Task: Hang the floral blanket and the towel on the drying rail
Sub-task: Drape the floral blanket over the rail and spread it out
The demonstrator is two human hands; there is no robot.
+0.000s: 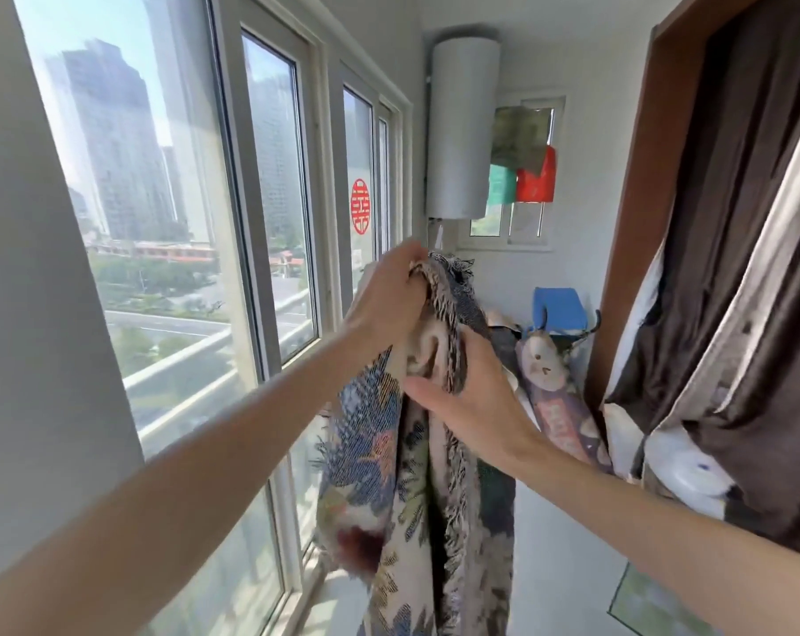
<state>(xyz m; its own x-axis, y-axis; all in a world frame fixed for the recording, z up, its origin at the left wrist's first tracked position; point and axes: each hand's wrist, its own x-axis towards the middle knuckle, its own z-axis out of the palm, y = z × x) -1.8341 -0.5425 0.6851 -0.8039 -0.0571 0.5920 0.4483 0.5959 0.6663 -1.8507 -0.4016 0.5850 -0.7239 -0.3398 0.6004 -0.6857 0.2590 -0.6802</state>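
The floral blanket [388,488], woven in blue, cream and dark red with a fringed edge, hangs in long folds at the centre. My left hand [388,300] grips its bunched top edge near the fringe. Just below, my right hand [471,397] holds the folds, its thumb curled over the cloth and the fingers behind it. No drying rail shows in this view. A patterned cloth [558,406] with a purple print hangs to the right of the blanket; whether it is the towel I cannot tell.
Tall windows [274,185] line the left side of a narrow balcony. A grey cylindrical water heater [462,130] hangs on the far wall. Dark brown and white laundry [728,314] hangs close on the right, beside a brown door frame [636,222].
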